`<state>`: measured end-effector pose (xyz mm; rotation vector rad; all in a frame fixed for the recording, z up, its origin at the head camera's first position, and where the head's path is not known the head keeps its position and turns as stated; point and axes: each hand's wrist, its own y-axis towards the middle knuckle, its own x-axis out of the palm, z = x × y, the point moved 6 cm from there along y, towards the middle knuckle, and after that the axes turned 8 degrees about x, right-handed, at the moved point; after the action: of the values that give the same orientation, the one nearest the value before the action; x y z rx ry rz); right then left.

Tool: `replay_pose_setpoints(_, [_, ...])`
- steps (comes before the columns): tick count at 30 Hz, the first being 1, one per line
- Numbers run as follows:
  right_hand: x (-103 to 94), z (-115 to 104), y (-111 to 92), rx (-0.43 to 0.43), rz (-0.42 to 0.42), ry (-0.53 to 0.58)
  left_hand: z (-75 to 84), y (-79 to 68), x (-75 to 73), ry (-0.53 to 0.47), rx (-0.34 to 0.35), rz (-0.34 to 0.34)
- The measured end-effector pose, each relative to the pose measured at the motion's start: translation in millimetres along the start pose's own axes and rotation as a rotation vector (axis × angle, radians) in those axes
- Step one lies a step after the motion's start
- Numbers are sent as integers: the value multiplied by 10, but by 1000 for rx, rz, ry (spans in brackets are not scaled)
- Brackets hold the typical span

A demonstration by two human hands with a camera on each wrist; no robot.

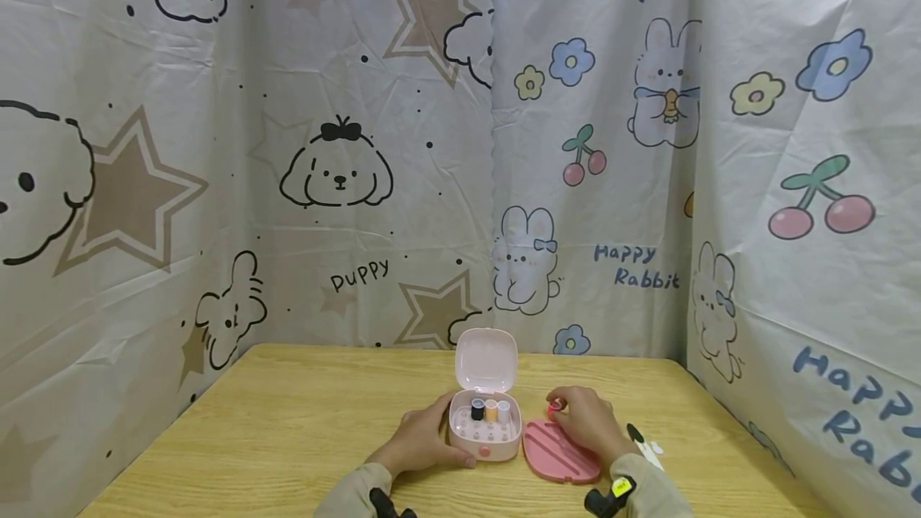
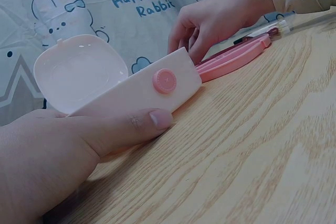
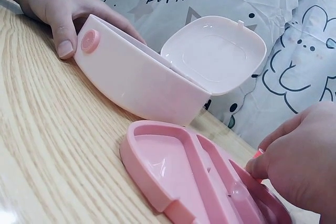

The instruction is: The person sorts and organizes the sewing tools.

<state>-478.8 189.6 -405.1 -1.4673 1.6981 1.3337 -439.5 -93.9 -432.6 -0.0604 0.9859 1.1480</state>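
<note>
A pale pink sewing box (image 1: 506, 452) stands on the table with its lid (image 1: 486, 360) raised at the back. Inside are a black spool (image 1: 477, 410), an orange spool (image 1: 491, 411) and a white spool (image 1: 504, 412), above rows of small pegs. My left hand (image 1: 420, 440) grips the box's left side, thumb (image 2: 157, 119) along the front near the round pink button (image 2: 165, 81). To the right lies a darker pink compartment tray (image 3: 157, 158). At its far end my right hand (image 1: 590, 420) pinches a small red spool (image 1: 552, 410), mostly covered by the fingers.
Right of the tray, partly behind the right wrist, lie a slim black-tipped item (image 1: 634, 432) and a white piece (image 1: 651, 454). The wooden table (image 1: 288, 422) ends at printed curtains (image 1: 345, 230) behind and on both sides.
</note>
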Motion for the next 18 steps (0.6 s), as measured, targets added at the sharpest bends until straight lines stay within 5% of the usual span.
replay_pose_setpoints(18, [-13, -9, 2, -4, 33, -16, -16, 12, 16, -5, -12, -8])
